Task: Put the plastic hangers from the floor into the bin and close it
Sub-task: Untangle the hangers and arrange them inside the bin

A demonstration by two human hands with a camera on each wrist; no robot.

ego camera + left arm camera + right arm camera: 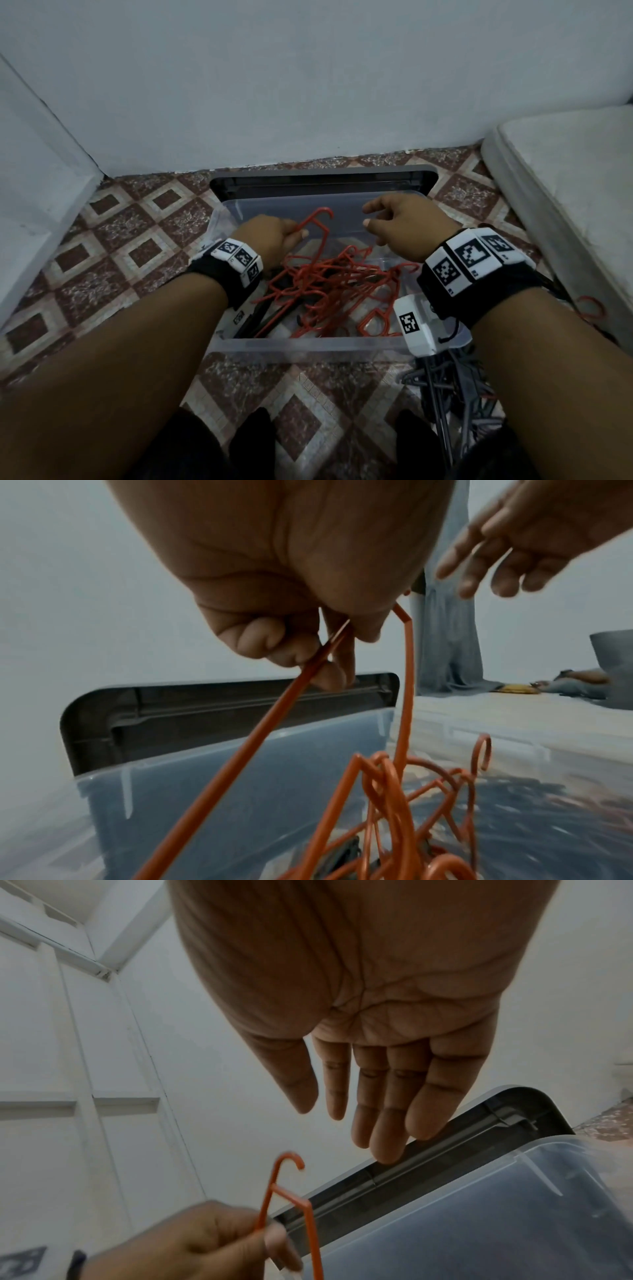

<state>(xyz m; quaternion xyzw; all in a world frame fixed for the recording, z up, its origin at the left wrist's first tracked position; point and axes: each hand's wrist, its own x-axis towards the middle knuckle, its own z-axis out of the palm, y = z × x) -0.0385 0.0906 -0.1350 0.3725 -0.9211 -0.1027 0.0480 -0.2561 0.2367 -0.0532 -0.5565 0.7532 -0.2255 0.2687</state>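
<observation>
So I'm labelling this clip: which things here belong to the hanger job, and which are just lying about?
Part of the job:
- red hanger held in the left hand
- right hand, open over the bin
- clear plastic bin with red hangers inside
- grey lid propped behind the bin
- dark hangers on the floor

Lying about:
- white mattress
- tiled floor

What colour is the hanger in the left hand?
Red-orange; the hanger held by the left hand shows best in the left wrist view.

My clear plastic bin [308,344] sits open at frame centre, red hangers [329,284] tangled inside; its grey lid [322,178] leans behind; dark hangers [452,383] lie on the floor, lower right.
</observation>
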